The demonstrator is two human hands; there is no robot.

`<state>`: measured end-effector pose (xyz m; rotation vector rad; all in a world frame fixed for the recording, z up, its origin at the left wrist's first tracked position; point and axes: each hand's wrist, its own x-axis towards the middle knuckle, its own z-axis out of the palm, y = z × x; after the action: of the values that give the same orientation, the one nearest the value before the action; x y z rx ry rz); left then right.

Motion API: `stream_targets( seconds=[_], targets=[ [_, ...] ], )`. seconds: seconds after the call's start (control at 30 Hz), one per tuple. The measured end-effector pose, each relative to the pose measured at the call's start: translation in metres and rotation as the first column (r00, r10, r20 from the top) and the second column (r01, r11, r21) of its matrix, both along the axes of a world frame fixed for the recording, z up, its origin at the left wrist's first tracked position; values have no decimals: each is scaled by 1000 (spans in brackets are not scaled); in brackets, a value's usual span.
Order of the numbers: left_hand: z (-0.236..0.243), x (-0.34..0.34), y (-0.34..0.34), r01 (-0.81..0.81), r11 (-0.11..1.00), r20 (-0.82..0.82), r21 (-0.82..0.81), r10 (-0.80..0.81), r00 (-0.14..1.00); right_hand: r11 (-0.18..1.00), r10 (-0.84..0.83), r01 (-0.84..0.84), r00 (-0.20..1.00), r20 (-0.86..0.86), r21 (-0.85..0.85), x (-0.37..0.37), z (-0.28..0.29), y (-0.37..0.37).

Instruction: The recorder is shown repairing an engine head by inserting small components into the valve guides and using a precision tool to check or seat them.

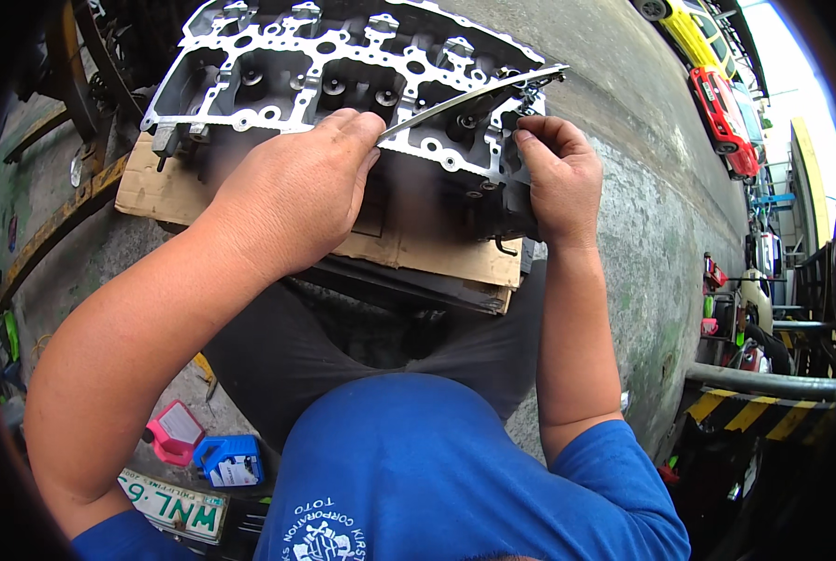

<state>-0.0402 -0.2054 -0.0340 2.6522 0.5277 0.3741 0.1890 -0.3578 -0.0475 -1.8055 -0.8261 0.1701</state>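
Note:
A metal engine cylinder head [310,79], bright on its machined faces and dark in its recesses, lies in front of me. My left hand [296,192] is closed over its near edge, gripping the near end of a long thin metal bar [465,97]. The bar slants across the head to its far right corner, where its tip meets small dark parts. Beside the head's right end is my right hand [566,178], thumb and fingers pinched together close to the edge. What they hold, if anything, is hidden.
Cardboard [147,182] lies under the cylinder head. Steel framework [81,122] stands at left. A pink bottle [175,432] and a blue bottle [229,460] are on the floor at lower left. Red [722,117] and yellow cars are parked far right, above a black-and-yellow striped barrier [759,411].

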Motion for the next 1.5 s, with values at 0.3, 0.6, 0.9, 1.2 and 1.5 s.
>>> stream_targets(
  seconds=[0.3, 0.6, 0.9, 1.2, 1.5],
  targets=[
    [13, 2, -1, -10, 1000, 8, -14, 10, 1000, 989, 77, -47, 974, -215, 140, 6, 0, 0],
    [67, 4, 31, 30, 998, -109, -52, -35, 993, 997, 68, -69, 997, -49, -32, 12, 3, 4],
    [168, 2, 45, 76, 982, -393, 175, -1, 919, 856, 72, 162, 903, 423, -491, -3, 11, 39],
    [169, 6, 51, 206, 974, -458, 93, -142, 878, 638, 109, 378, 818, 565, -671, -20, 17, 60],
    [153, -1, 67, 253, 964, -393, 78, -203, 897, 512, 240, 359, 813, 531, -780, -20, 24, 68]
  ],
)
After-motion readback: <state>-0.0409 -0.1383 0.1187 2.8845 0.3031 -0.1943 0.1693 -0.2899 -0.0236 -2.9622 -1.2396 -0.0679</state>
